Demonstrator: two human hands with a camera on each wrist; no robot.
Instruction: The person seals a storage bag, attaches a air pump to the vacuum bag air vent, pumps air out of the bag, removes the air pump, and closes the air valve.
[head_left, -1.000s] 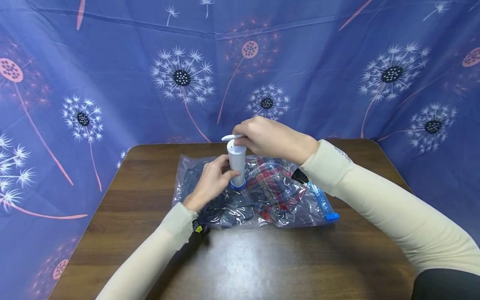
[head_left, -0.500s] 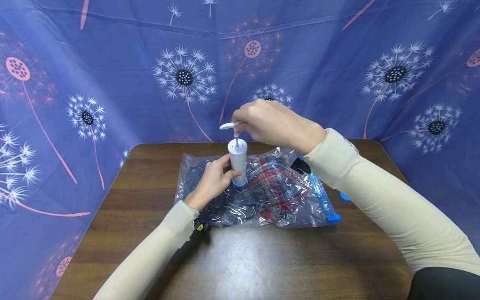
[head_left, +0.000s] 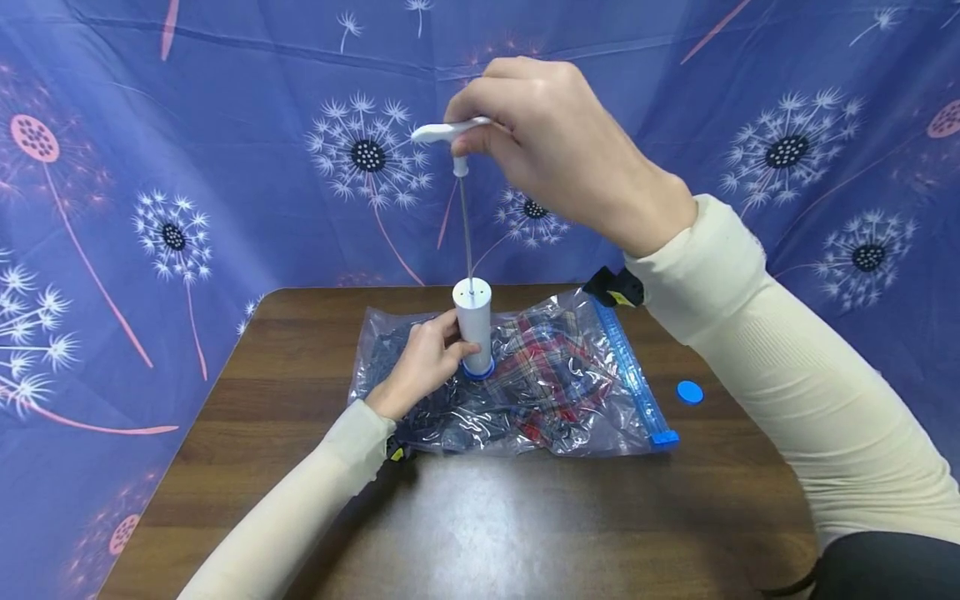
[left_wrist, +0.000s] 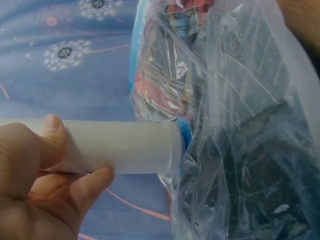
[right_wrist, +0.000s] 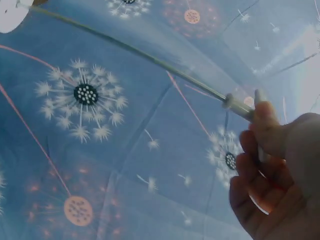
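Observation:
A white hand pump [head_left: 474, 329] stands upright on a clear vacuum storage bag [head_left: 600, 425], its base on a blue valve ring [left_wrist: 184, 135]. My left hand [head_left: 423, 362] grips the pump's barrel, thumb on one side and fingers on the other. High above, my right hand [head_left: 551, 142] holds the white T-shaped handle [head_left: 442, 132], with the thin metal rod [head_left: 467, 225] drawn far out of the barrel. Inside the bag lie dark clothes and a red plaid garment [head_left: 543, 358]. In the right wrist view, fingers [right_wrist: 250, 170] curl round the handle at the rod's end.
A round blue cap [head_left: 690, 392] lies on the wooden table [head_left: 525, 525] to the right of the bag. The bag's blue zip strip [head_left: 633, 375] with its slider runs along its right edge. A blue dandelion-print curtain [head_left: 285, 192] hangs behind the table.
My right hand has pulled the pump handle from the barrel's top to far above it, baring the rod. The blue cap has come into view. My left hand stays on the barrel.

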